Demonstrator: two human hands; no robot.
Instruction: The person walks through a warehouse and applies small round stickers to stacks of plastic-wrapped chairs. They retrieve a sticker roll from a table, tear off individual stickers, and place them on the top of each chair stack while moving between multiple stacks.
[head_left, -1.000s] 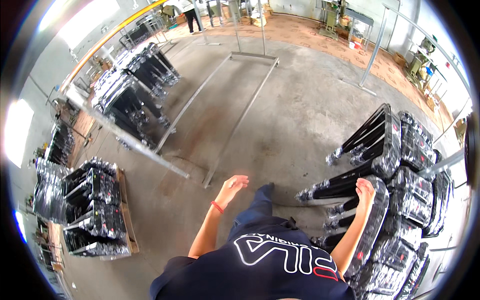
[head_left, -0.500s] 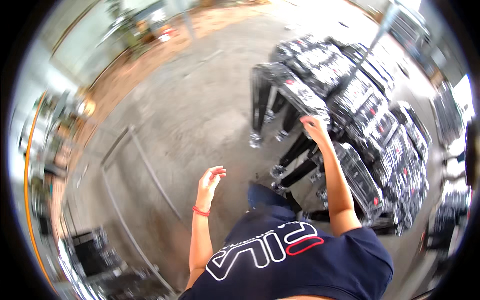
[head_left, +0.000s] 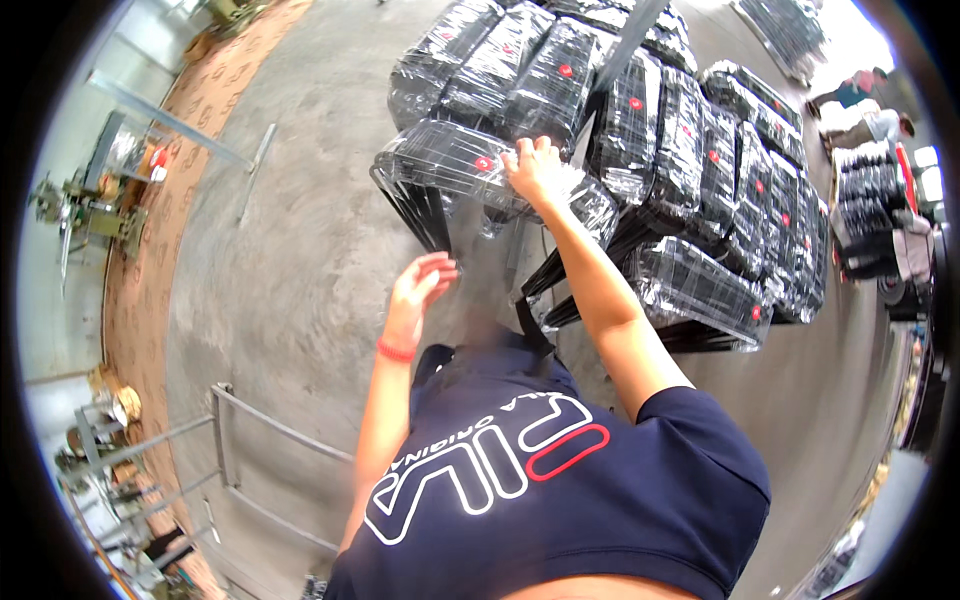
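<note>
My right hand (head_left: 532, 174) is on top of a black bundle (head_left: 440, 160) wrapped in clear film, its fingers bent over the edge. This bundle stands on black legs (head_left: 418, 212) and bears a round red sticker. My left hand (head_left: 416, 288) hangs below and to the left, close to those legs, with slightly bent fingers and nothing visible in it. A red band (head_left: 396, 351) circles my left wrist. Behind my right hand stand more wrapped black bundles (head_left: 550, 75) in a row, and another wrapped bundle (head_left: 700, 285) stands to the right.
A grey metal post (head_left: 630, 45) rises among the bundles. Metal railing (head_left: 285, 418) crosses the lower left, and a grey metal stand (head_left: 258, 160) is farther off. Machines (head_left: 105, 200) line the left wall. At the far right, people (head_left: 870, 125) are beside stacked dark items (head_left: 865, 190).
My view has turned, and the bundles now appear higher and farther left. My right hand stays at the legged bundle. My left hand is now nearer that bundle's legs.
</note>
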